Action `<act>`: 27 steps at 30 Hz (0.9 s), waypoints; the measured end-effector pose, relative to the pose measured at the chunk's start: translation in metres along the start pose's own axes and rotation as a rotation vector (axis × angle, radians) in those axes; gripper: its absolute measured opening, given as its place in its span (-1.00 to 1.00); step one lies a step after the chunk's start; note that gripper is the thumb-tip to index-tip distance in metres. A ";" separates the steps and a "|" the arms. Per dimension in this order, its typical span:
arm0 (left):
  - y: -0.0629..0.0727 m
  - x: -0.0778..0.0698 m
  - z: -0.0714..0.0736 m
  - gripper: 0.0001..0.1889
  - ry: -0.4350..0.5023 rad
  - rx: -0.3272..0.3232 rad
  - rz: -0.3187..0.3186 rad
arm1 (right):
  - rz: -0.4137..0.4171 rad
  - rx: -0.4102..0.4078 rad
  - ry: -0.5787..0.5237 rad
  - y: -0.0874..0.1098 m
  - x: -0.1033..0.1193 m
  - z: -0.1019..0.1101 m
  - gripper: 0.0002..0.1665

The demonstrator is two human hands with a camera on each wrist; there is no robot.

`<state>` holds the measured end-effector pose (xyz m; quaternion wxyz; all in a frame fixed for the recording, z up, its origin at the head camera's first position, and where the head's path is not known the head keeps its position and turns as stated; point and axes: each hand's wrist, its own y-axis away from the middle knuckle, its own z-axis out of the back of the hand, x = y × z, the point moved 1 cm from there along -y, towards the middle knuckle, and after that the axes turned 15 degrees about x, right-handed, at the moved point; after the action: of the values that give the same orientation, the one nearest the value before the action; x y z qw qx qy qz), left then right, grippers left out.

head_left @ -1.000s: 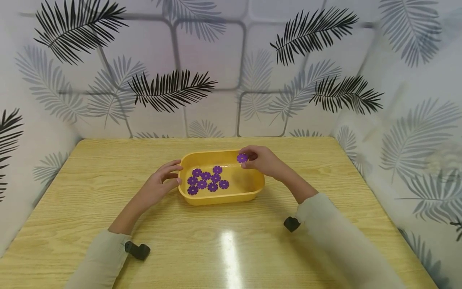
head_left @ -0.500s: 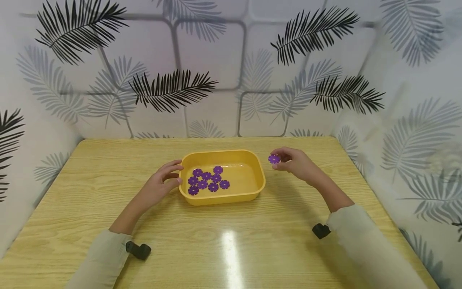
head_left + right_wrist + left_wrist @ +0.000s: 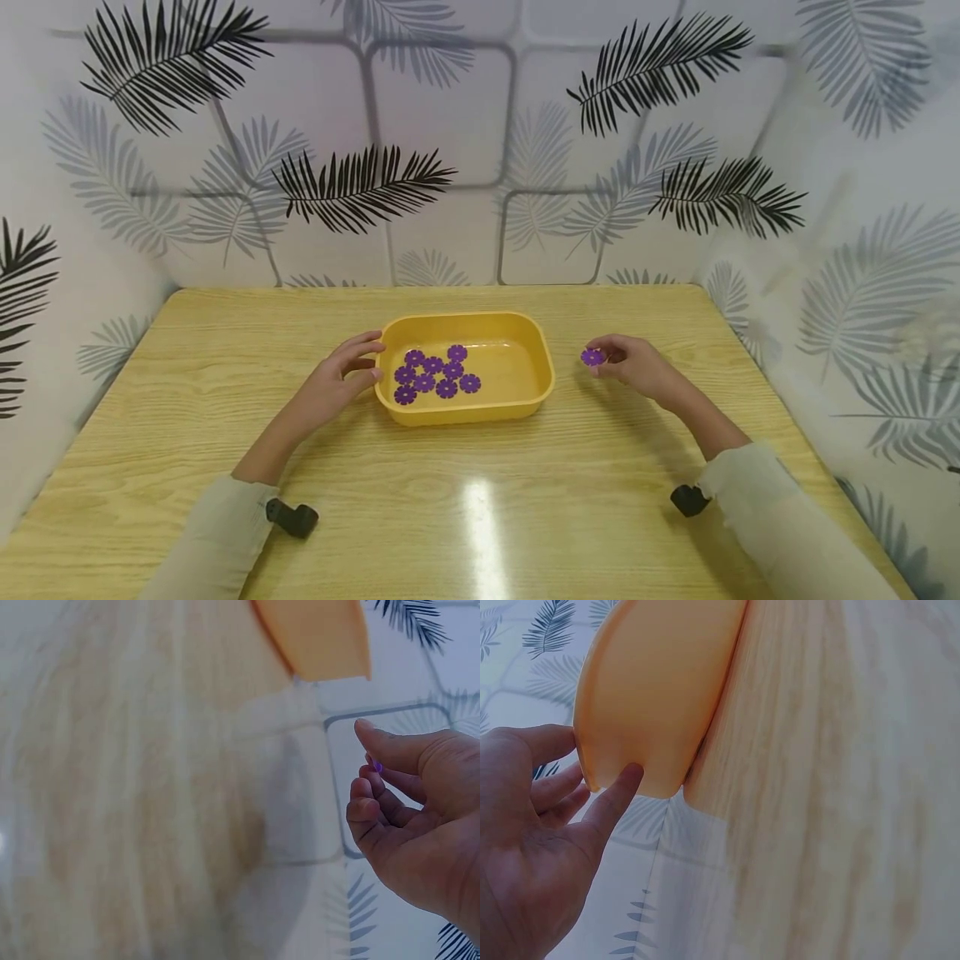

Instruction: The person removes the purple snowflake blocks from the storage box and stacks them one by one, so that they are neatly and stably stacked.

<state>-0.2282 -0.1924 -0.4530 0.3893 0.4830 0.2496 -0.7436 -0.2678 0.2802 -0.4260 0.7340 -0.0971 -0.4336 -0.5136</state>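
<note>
In the head view my left hand [image 3: 341,379] rests against the left end of a yellow plastic tub [image 3: 465,413]. Its fingertips touch the rim, and in the left wrist view the thumb [image 3: 615,799] lies on the outer wall. Several flat purple notched discs, shaped like flowers [image 3: 447,388], lie inside the tub, mostly toward its left side. To the right of the tub, just above the table, my right hand [image 3: 637,367] pinches another purple notched disc [image 3: 592,357]. Only a sliver of that disc shows between the fingers in the right wrist view.
The tub stands on a light wood-grain table [image 3: 375,500] toward its back edge. Behind and beside the table rise pale wall coverings [image 3: 450,108] with leaf prints. A black wrist camera [image 3: 292,518] sits at each cuff.
My right hand has carried its disc from over the tub's right end out to the right, then lowered it toward the table. The left hand has stayed at the tub.
</note>
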 end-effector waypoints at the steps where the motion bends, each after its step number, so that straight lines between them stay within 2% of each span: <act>1: 0.000 0.000 0.000 -0.51 -0.001 -0.004 0.005 | -0.006 -0.002 0.010 -0.001 -0.003 -0.002 -0.54; 10: -0.002 0.003 0.000 -0.51 0.003 -0.006 0.012 | -0.020 0.006 0.036 -0.008 -0.022 -0.013 -0.53; 13: -0.002 0.001 0.000 -0.51 0.007 -0.003 0.012 | -0.012 0.001 0.075 -0.009 -0.025 -0.015 -0.54; 21: -0.002 0.001 0.000 -0.51 -0.013 -0.009 0.012 | 0.021 0.019 0.145 -0.014 -0.025 -0.016 -0.55; 27: -0.002 0.000 0.000 -0.50 -0.008 -0.002 0.019 | 0.013 0.039 0.150 -0.014 -0.024 -0.014 -0.51</act>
<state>-0.2294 -0.1914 -0.4534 0.3978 0.4822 0.2439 -0.7414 -0.2743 0.2815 -0.4566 0.7696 -0.0468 -0.3868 -0.5058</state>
